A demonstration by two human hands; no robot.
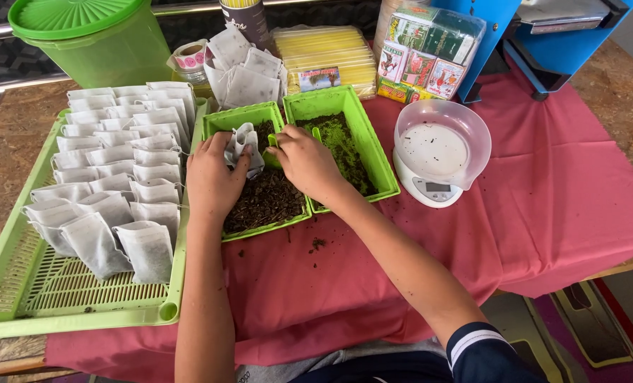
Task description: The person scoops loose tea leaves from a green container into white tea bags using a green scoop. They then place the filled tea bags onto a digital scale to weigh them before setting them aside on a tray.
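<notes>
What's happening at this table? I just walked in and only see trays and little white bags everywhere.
A person sits at a table with a red cloth. Their left hand holds a small white bag over a green tray of dark loose leaves, while the right hand grips a green scoop at the bag. A second green tray holds greener leaves. Filled bags lie in rows on a slatted tray. A kitchen scale stands on the right.
</notes>
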